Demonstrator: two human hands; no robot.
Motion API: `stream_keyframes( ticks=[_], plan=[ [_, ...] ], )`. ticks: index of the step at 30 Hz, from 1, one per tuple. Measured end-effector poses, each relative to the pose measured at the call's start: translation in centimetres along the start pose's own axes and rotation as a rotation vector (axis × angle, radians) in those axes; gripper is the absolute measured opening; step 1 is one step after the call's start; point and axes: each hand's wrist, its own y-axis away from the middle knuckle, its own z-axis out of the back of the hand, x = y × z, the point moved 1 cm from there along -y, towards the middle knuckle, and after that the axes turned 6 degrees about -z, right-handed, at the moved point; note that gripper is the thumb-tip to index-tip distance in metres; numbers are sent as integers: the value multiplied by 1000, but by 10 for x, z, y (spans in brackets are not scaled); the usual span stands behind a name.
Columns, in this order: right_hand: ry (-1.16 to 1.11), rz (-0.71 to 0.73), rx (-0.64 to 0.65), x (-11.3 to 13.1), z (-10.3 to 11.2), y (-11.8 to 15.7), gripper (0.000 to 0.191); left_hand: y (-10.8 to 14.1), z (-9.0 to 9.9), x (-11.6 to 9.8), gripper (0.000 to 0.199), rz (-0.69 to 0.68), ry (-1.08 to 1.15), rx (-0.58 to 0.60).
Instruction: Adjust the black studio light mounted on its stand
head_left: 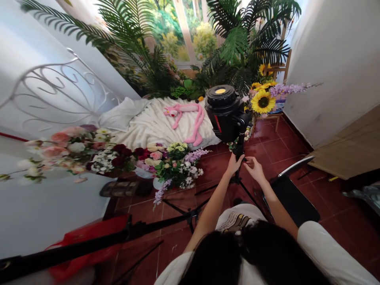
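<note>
Studio light (223,114) right of the frame's centre, mounted on a black light stand (236,177), round glowing face turned toward the upper edge, long axis near vertical with slight lean to upper left. Left hand (232,164) wrapped around the light stand just below; right hand (255,168) alongside, fingers bent, whether gripping anything impossible to tell.

1. The lamp (224,120) looks to me smooth and matt.
2. I see floor tiles (268,151), smooth and slightly glossy.
3. The blanket (150,120) seems wrinkled, soft cloth.
4. The headboard (94,112) looks like smooth metal.
</note>
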Motion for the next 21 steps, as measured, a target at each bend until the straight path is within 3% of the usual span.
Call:
stream_keyframes(
  ticks=[6, 13, 16, 21],
  plan=[
    [113, 80, -116, 2, -5, -5, 25, 0, 1, -3, 49, -24, 2, 8],
    [276, -5, -193, 3, -7, -3, 37, -1, 0, 0, 53, -21, 14, 12],
    [120, -58, -255, -4, -13, -5, 40, -2, -1, 0, 54, -23, 7, 15],
    [-257, -282, -266, -18, -21, -14, 49, -1, -1, 0, 54, -23, 6, 8]
  ],
)
